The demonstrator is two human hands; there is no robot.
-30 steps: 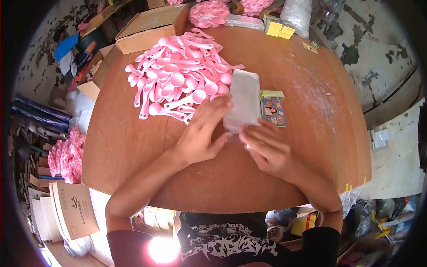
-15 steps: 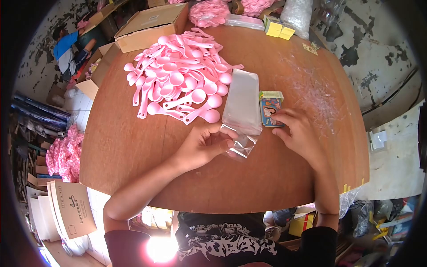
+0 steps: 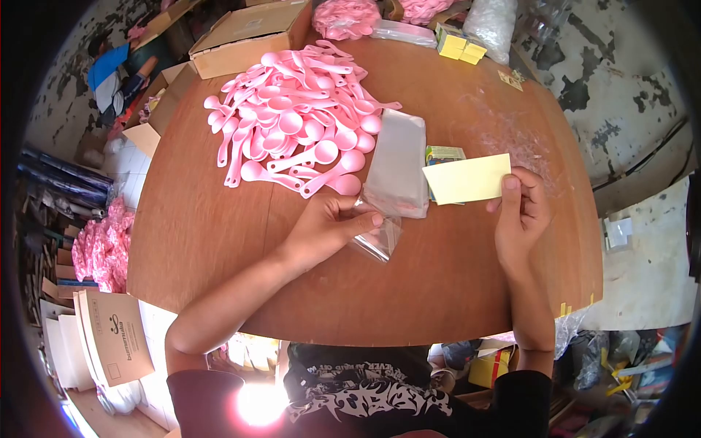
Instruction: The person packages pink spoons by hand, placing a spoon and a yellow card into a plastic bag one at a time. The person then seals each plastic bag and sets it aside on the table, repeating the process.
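My left hand is closed on a clear plastic bag, thumb on top, at the near end of a stack of clear bags. In my right hand, a pale yellow card is pinched at its right end between thumb and fingers. The card is raised over a small stack of printed cards and hides most of it. Beyond my left hand lies a big heap of pink plastic scoops, some touching the bag stack.
A cardboard box, bundles of pink items and yellow card stacks line the table's far edge. Thin plastic scraps lie at the right. Another person is at the far left.
My right hand has lifted a card off the small stack and moved right, showing its plain yellow side. My left hand has shifted slightly left with the bag.
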